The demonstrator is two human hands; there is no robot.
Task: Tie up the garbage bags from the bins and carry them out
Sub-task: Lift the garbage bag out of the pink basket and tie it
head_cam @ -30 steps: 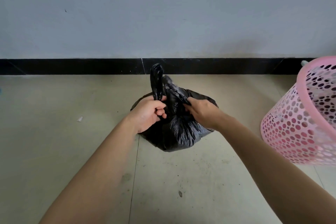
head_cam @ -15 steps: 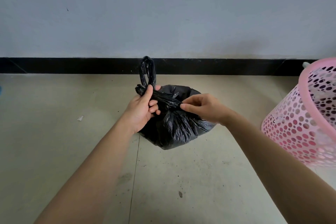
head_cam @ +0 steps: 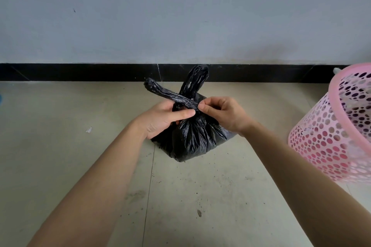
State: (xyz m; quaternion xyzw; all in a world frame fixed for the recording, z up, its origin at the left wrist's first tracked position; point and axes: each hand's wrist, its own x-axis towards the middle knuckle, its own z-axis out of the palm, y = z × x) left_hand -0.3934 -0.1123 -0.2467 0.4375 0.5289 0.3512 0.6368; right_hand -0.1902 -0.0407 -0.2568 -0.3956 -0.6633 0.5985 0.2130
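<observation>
Black garbage bag [head_cam: 192,138]: sits on the tiled floor [head_cam: 230,186] near the foot of the wall, directly ahead of the person and in front of the black skirting board [head_cam: 80,72]. The body is bulged and its mouth is gathered into a neck.

Two twisted tails rise from the neck. The upright tail [head_cam: 194,80] stands nearly vertical, its tip overlapping the skirting in view. The slanted tail [head_cam: 160,91] lies across the neck and points up and to the left.

Left hand [head_cam: 164,118]: clasps the gathered neck from the left side. The thumb is laid flat across the front and the fingers are curled behind the plastic.

Right hand [head_cam: 222,114]: thumb and forefinger pinch the lower end of the slanted tail where it crosses the neck. The remaining fingers are bent loosely above the bag. The thumbs of the two hands come close together at the crossing.

Whether the knot is closed cannot be told; the crossing is covered by the fingers.

Pink perforated waste bin [head_cam: 329,142]: at the right edge, tilted, well apart from the bag, partly out of view.

Floor: a small white scrap [head_cam: 89,129] to the left of the bag, a dark speck [head_cam: 199,213] nearer the person, and scattered grit around the tile joint [head_cam: 149,176]
</observation>
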